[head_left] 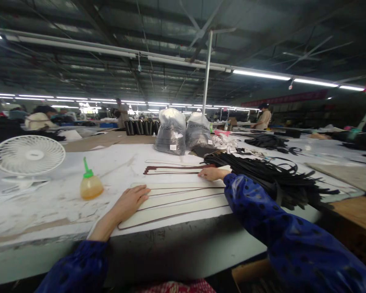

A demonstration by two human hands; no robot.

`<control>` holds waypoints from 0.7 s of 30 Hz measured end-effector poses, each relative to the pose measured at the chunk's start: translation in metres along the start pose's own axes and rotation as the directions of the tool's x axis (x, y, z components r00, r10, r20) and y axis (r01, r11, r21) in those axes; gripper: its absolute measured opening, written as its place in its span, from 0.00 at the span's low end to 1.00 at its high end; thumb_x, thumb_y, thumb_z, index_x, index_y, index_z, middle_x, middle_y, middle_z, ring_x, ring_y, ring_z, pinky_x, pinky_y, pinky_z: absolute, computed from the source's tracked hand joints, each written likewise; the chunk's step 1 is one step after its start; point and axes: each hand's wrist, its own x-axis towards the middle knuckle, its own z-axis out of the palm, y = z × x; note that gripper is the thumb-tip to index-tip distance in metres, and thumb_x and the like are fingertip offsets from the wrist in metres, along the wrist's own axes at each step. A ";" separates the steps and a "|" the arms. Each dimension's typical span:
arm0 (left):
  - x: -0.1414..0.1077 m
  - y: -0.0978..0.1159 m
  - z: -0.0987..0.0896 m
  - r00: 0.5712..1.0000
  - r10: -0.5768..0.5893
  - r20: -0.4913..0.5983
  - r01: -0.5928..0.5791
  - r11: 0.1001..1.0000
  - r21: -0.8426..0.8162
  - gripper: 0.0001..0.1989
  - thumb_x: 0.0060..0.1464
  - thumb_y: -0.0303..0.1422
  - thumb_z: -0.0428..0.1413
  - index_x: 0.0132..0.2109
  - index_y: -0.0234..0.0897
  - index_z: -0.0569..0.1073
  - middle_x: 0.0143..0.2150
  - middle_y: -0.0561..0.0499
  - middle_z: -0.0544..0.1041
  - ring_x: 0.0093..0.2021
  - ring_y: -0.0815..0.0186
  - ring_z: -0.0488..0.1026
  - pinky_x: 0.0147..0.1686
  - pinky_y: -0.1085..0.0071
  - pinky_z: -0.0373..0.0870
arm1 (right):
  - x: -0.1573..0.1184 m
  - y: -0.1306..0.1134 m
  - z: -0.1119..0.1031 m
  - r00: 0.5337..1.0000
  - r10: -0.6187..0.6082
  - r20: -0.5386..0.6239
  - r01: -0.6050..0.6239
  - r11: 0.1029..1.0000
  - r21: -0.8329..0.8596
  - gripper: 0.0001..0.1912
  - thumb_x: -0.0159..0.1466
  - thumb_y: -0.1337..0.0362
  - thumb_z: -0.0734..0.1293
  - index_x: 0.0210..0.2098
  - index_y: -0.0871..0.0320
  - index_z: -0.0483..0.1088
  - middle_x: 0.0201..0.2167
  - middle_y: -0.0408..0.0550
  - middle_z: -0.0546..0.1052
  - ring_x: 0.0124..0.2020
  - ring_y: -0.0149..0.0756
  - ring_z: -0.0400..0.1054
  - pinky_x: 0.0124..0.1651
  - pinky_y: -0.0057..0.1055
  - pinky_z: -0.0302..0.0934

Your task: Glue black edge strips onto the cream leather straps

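Several long cream strips with dark edges (173,210) lie side by side along the front of the white table. My left hand (131,201) rests flat on their left ends, fingers stretched out. Farther back lies a narrow group of dark brown and cream strips (158,168). My right hand (212,173) is at its right part, fingers bent down and pressed together at a cream strip's edge; the fingertips are partly hidden. Just right of that hand is a heap of black straps (262,175).
A white fan (30,154) and a green-tipped bottle of amber liquid (91,186) stand on the left of the table (61,203). Two filled plastic bags (171,132) stand at the back, beside dark cylinders (140,127). Other people (264,117) are in the distance.
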 end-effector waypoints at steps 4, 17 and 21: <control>0.000 -0.001 0.000 1.000 0.000 -0.008 0.000 1.000 0.012 0.24 0.62 0.43 0.41 0.58 0.41 0.69 0.63 0.48 0.66 0.63 0.59 0.61 0.62 0.58 0.55 | -0.027 0.005 -0.004 0.999 0.045 -0.009 -0.045 0.996 0.080 0.19 0.64 0.65 0.60 0.53 0.60 0.72 0.53 0.51 0.73 0.52 0.39 0.68 0.55 0.29 0.60; 0.001 -0.002 -0.001 0.999 0.027 -0.029 -0.027 1.000 -0.006 0.25 0.61 0.45 0.42 0.56 0.40 0.72 0.62 0.47 0.68 0.61 0.57 0.63 0.61 0.58 0.58 | -0.063 0.015 -0.011 0.984 0.174 0.050 -0.180 0.965 0.190 0.21 0.51 0.61 0.71 0.44 0.60 0.73 0.40 0.50 0.76 0.38 0.39 0.69 0.38 0.28 0.62; 0.000 -0.001 -0.002 0.999 0.037 -0.012 -0.037 0.999 0.007 0.25 0.61 0.44 0.41 0.57 0.39 0.71 0.62 0.47 0.68 0.61 0.57 0.63 0.62 0.58 0.57 | -0.052 0.024 -0.013 0.989 0.132 -0.068 -0.114 0.968 0.223 0.12 0.57 0.66 0.66 0.40 0.61 0.75 0.35 0.47 0.77 0.36 0.35 0.69 0.39 0.26 0.62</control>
